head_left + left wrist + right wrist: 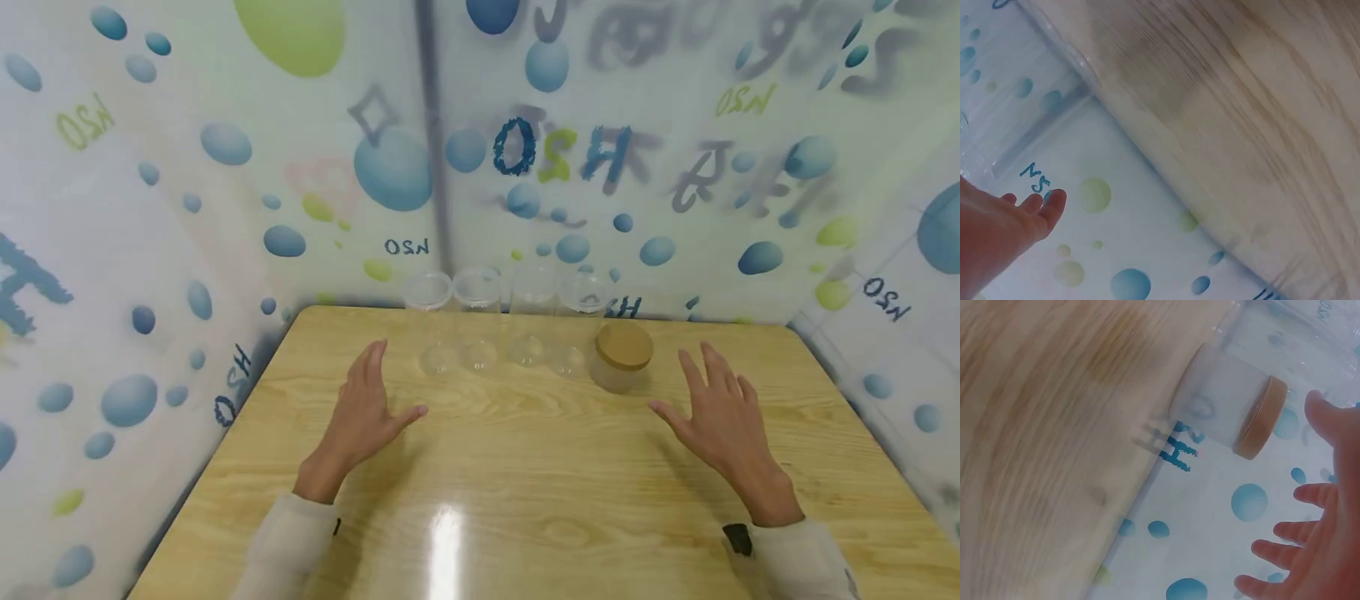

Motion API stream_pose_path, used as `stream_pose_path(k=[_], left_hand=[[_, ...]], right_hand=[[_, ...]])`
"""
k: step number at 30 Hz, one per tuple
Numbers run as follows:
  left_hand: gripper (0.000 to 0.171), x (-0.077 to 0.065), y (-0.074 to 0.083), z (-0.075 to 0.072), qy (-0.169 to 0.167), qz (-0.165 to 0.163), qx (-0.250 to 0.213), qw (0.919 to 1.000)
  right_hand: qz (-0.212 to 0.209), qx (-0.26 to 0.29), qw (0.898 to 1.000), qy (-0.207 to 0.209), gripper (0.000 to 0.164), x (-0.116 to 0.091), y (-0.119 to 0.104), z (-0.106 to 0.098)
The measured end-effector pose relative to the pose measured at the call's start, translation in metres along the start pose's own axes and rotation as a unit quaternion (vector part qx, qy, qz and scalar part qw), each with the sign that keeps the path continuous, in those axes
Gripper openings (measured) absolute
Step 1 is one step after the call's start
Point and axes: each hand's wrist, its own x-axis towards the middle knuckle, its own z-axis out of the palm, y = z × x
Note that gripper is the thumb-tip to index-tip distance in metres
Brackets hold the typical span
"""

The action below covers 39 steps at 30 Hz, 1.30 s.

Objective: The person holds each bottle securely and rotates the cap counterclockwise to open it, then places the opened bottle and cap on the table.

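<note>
Both hands hover above a wooden table [525, 483], fingers spread and nothing held. The left hand [362, 412] is at the left, its thumb pointing inward; in the left wrist view the same hand [1007, 228] shows at the lower left. On the other side, the right hand [716, 412] is nearest a short clear jar with a wooden lid [625, 346]. That lidded jar [1229, 400] lies beyond the thumb in the right wrist view. Several tall clear containers [477, 321] stand in a row left of the jar, between the two hands.
Behind the table rises a white sheet [465, 208] printed with blue and green dots and letters, which also covers both sides. The table's back edge [720, 323] runs just behind the containers. A bright light reflection lies on the front of the tabletop.
</note>
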Motion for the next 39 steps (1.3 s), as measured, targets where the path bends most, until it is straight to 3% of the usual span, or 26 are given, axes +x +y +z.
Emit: stream_pose_path(k=[3, 6, 13, 21, 28, 34, 39], left_hand=[[0.113, 0.010, 0.003, 0.004, 0.007, -0.026, -0.058, 0.9980], [0.112, 0.022, 0.005, 0.008, 0.011, -0.052, -0.125, 0.9908], [0.111, 0.059, 0.011, 0.018, 0.017, -0.107, -0.264, 0.9585], [0.114, 0.086, 0.013, 0.030, 0.020, -0.164, -0.329, 0.9296], [0.115, 0.100, 0.008, 0.033, 0.055, -0.152, -0.340, 0.9265], [0.111, 0.104, 0.012, 0.035, 0.040, -0.157, -0.354, 0.9211], [0.095, 0.103, 0.013, 0.036, 0.038, -0.164, -0.335, 0.9271]], right_hand=[[-0.005, 0.004, 1.000, -0.012, 0.088, 0.004, -0.002, -0.001], [-0.018, 0.003, 1.000, -0.016, 0.088, 0.008, -0.002, -0.003], [-0.025, 0.004, 0.999, -0.027, 0.089, 0.015, -0.005, -0.004], [-0.030, 0.012, 0.999, -0.031, 0.089, 0.023, -0.014, -0.003], [-0.032, 0.026, 0.999, -0.033, 0.092, 0.028, -0.023, 0.001], [-0.019, 0.028, 0.999, -0.042, 0.095, 0.029, -0.025, 0.001], [-0.014, 0.032, 0.998, -0.045, 0.095, 0.027, -0.024, 0.001]])
